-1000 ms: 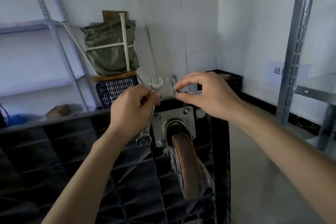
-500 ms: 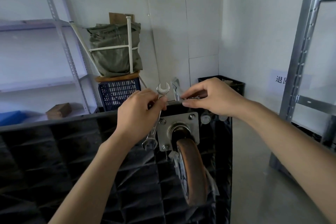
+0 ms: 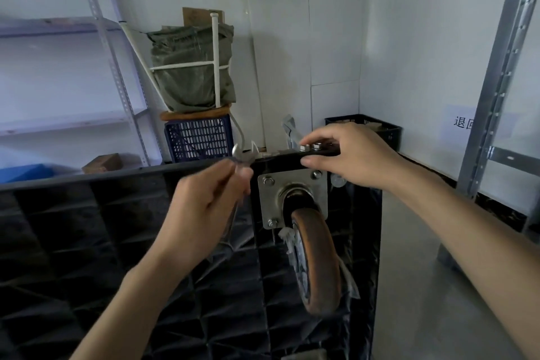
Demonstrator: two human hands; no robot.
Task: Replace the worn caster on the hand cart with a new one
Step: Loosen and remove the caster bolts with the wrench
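Rusty caster (image 3: 317,260) sits just below right hand (image 3: 355,161).

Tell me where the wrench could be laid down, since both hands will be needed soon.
Free: ribbed cart underside left of the caster plate; bare floor right of the cart. Crowded: top edge, with loose nuts under the right hand.

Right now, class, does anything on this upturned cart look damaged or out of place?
Yes: the caster wheel has a rusty-brown, worn tread, and pale shreds are tangled around its hub. On its mounting plate three bolts show; whether the lower right corner has one cannot be told.
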